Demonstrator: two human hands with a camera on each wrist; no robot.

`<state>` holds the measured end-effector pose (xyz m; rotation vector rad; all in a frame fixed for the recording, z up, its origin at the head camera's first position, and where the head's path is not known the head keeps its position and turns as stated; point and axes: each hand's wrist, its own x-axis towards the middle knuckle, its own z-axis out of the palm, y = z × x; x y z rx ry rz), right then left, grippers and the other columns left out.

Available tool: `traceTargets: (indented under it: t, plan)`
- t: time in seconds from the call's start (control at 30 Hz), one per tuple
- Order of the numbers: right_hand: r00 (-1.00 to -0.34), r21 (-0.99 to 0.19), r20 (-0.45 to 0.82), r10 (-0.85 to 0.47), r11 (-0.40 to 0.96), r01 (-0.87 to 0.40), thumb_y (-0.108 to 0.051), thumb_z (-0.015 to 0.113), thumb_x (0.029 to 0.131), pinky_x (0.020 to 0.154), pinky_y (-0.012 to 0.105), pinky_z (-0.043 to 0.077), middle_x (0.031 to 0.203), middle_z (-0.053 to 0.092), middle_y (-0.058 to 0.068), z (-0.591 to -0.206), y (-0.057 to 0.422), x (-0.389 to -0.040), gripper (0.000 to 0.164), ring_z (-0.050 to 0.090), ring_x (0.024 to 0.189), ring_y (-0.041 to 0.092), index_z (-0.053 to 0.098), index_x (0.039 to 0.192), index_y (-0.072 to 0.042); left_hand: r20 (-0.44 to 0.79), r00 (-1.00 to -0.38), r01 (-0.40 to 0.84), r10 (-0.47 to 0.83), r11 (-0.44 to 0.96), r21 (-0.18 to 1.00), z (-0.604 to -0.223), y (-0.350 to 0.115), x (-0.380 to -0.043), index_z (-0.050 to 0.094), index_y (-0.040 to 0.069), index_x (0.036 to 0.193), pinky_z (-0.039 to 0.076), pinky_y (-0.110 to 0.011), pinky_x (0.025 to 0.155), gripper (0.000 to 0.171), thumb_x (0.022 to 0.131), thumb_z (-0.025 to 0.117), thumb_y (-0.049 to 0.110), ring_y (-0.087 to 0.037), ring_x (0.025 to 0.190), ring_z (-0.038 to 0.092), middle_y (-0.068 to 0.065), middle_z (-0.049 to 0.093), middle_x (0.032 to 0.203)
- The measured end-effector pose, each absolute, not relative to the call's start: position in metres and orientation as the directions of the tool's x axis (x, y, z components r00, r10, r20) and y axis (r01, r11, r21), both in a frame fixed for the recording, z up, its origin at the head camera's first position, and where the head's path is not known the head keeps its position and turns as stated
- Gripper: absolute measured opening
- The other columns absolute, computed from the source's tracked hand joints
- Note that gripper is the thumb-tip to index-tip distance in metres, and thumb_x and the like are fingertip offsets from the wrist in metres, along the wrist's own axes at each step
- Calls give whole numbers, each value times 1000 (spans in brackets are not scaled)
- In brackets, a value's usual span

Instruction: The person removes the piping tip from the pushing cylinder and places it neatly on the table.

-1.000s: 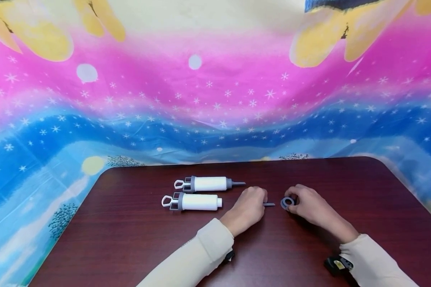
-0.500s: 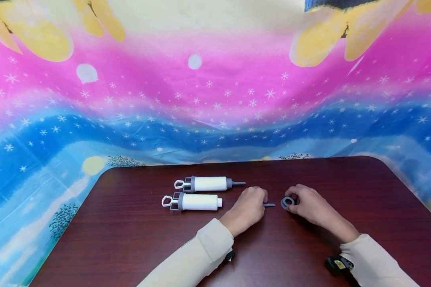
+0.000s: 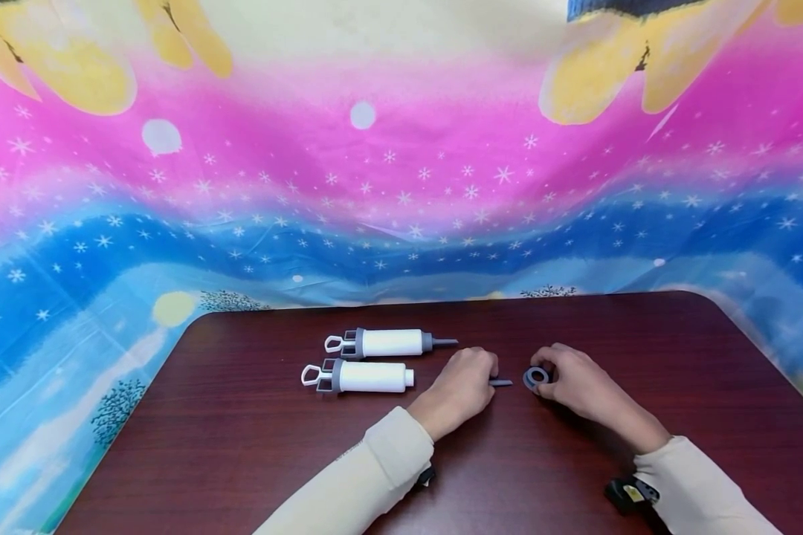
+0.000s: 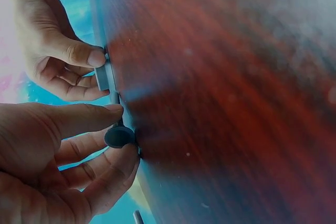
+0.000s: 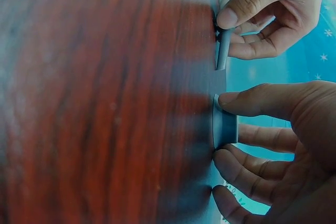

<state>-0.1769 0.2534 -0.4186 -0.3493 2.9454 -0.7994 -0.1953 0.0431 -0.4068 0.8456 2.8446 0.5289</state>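
A gray nozzle [image 4: 119, 137] is pinched by the left hand [image 3: 460, 386], a gray ring [image 5: 226, 124] by the right hand [image 3: 575, 383]; both are held low (presumably for steadiness) at the table [image 3: 241, 446].

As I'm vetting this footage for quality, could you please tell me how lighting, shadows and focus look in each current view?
Head: bright and fairly sharp, with a dark shadow below the right hand; left wrist: whitish haze at the upper right, grain of the table blurred, the gray nozzle clearer; right wrist: grain smeared at left, the gray ring crisper, shadow beside it.
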Motion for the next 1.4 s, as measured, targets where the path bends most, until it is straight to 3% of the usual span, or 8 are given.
traceTargets:
  t: [0.63,1.0,1.4]
  plan:
    - [-973,-512,-32,-230,839,-182,-9,83,86,71,38,52,101,64,9,-415,252,-175,36,60,83,19,69,118,0,-32,-840,497,541,793,353,-407,42,-193,75,11,110,54,-19,77,16,94,79,13,-11,91,65,-1,69,101]
    - [-970,-513,-29,-243,836,-194,-11,83,86,71,37,52,101,64,9,-412,251,-175,38,60,84,19,68,118,1,-40,-852,479,521,810,337,-403,40,-191,76,14,111,55,-26,82,19,93,81,18,-16,95,62,0,68,102]
    - [-969,-486,61,-241,841,-239,-21,87,84,84,53,56,114,67,15,-402,239,-176,44,64,98,29,70,119,-2,-79,-838,484,540,802,351,-386,25,-184,73,17,122,53,-24,82,32,94,81,31,-13,97,57,2,66,111]
